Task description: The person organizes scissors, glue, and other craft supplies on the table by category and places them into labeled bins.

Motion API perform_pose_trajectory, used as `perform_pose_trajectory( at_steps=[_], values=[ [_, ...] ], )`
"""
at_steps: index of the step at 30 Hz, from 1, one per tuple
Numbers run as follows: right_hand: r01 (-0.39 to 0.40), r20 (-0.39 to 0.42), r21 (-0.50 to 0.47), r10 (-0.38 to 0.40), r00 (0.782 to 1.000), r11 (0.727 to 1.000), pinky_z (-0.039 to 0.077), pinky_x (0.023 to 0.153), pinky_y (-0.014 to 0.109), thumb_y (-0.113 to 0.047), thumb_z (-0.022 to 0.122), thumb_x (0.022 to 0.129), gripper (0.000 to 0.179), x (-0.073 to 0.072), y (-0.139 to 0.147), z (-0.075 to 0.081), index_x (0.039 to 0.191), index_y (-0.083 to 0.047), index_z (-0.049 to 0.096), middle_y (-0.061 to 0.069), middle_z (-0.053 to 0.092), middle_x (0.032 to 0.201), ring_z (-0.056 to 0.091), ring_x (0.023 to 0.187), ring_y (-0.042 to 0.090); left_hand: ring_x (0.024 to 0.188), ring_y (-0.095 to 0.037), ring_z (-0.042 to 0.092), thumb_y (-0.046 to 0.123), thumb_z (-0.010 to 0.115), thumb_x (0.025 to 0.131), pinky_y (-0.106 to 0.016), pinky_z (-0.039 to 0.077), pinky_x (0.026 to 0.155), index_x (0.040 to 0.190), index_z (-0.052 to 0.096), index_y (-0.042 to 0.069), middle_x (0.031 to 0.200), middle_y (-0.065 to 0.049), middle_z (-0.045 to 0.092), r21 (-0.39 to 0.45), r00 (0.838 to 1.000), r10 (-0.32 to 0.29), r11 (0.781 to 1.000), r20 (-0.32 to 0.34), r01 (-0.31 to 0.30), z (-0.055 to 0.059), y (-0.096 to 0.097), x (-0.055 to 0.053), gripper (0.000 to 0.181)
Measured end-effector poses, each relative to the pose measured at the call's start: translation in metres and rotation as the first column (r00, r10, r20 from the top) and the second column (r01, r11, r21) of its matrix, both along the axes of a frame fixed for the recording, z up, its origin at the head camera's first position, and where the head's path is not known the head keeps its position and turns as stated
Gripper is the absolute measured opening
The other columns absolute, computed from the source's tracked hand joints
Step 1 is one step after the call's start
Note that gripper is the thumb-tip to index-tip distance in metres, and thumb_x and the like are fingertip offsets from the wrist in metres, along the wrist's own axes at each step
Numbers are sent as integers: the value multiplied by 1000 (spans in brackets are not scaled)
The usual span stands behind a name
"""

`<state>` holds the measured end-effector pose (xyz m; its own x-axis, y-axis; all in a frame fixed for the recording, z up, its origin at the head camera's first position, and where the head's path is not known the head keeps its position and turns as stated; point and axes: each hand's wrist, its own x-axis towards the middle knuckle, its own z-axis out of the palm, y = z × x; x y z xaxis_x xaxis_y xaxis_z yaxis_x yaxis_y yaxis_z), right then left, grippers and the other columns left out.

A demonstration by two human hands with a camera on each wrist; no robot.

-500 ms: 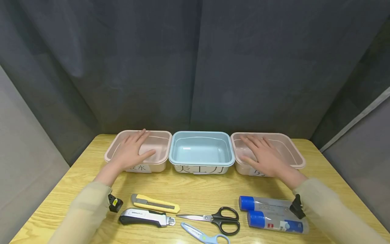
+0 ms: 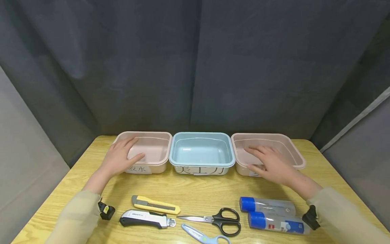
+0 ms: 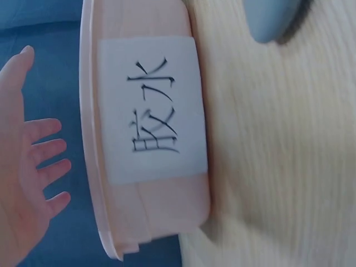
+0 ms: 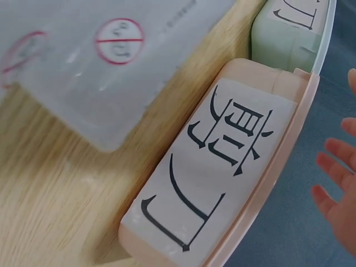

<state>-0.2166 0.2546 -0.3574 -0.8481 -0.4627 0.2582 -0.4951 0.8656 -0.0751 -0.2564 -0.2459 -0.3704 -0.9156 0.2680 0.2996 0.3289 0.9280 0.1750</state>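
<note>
My left hand (image 2: pixel 118 158) is held above the left pink bin (image 2: pixel 155 149), fingers spread and nothing in them. In the left wrist view the bin's white label (image 3: pixel 153 108) faces the camera, with the hand (image 3: pixel 28 172) beyond the rim. My right hand (image 2: pixel 272 164) hovers over the right pink bin (image 2: pixel 287 150), its fingers loose and holding nothing. That bin's label (image 4: pixel 217 161) fills the right wrist view's middle. Between them stands a light blue bin (image 2: pixel 201 149).
In front lie a yellow utility knife (image 2: pixel 156 204), a silver-and-black utility knife (image 2: pixel 146 219), black-handled scissors (image 2: pixel 223 221), light blue scissors (image 2: pixel 202 234), and two clear blue-capped bottles (image 2: pixel 271 204). A dark curtain (image 2: pixel 195 67) hangs behind the bins.
Both hands have drawn back a little toward the body and slightly outward, the left one to the left and the right one to the right. The bins and tools stay put.
</note>
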Motion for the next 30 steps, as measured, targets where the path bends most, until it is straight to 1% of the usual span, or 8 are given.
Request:
perform_pose_trajectory(
  at_steps=[4, 9, 13, 18, 21, 24, 27, 30],
  values=[
    [-38, -24, -5, 38, 999, 999, 35, 93, 53, -41, 64, 82, 52, 9, 6, 1, 125, -13, 54, 8, 56, 121, 49, 112, 29, 129, -36, 31, 59, 49, 84, -59, 22, 101, 136, 41, 5, 140, -17, 37, 15, 1000, 11, 1000, 6, -11, -2, -10, 3, 75],
    [-84, -45, -20, 83, 995, 996, 41, 88, 48, -45, 63, 81, 48, 18, 13, 1, 118, -14, 59, 2, 60, 112, 54, 104, 23, 127, -39, 33, 60, 49, 83, -58, 24, 100, 136, 40, 4, 141, -19, 36, 22, 999, 35, 999, 2, -35, -5, -22, 6, 77],
    [-129, -73, -28, 127, 989, 991, 45, 84, 44, -43, 67, 78, 43, 25, 18, 0, 110, -15, 63, -3, 62, 105, 56, 98, 18, 126, -42, 32, 61, 50, 82, -59, 24, 99, 137, 39, 5, 141, -21, 35, 38, 998, 59, 997, 15, -60, -8, -29, 8, 79],
    [-153, -89, -25, 150, 985, 988, 47, 80, 39, -42, 71, 75, 37, 33, 25, -3, 104, -19, 65, -10, 61, 100, 57, 93, 12, 124, -45, 32, 63, 52, 79, -61, 25, 97, 139, 35, 5, 141, -23, 34, 74, 996, 88, 993, 34, -90, -9, -37, 11, 85],
    [-154, -46, -43, 152, 987, 987, 48, 79, 35, -47, 69, 75, 36, 38, 28, -5, 101, -24, 65, -16, 60, 98, 57, 92, 7, 124, -46, 31, 64, 54, 78, -62, 24, 96, 139, 34, 3, 140, -24, 33, 92, 993, 102, 990, 56, -107, -10, -43, 13, 89],
    [-151, 61, -58, 155, 986, 987, 50, 76, 31, -52, 67, 74, 37, 43, 30, -7, 101, -27, 64, -20, 59, 97, 56, 89, 2, 124, -46, 30, 66, 56, 75, -63, 24, 96, 139, 33, 2, 140, -26, 32, 114, 989, 117, 985, 86, -126, -12, -47, 14, 94],
    [-164, 142, -59, 171, 975, 985, 50, 71, 28, -53, 67, 74, 40, 47, 33, -10, 102, -25, 63, -19, 59, 95, 55, 85, 1, 124, -46, 31, 67, 58, 72, -63, 25, 95, 138, 33, 1, 139, -26, 33, 137, 986, 132, 980, 102, -145, -14, -52, 14, 97],
    [-184, 208, -76, 196, 958, 980, 49, 69, 28, -53, 67, 73, 44, 50, 35, -12, 104, -21, 63, -15, 60, 94, 55, 83, 3, 123, -46, 32, 67, 60, 70, -64, 26, 94, 139, 32, 1, 138, -26, 33, 149, 985, 136, 977, 109, -152, -17, -56, 15, 99]
  ],
)
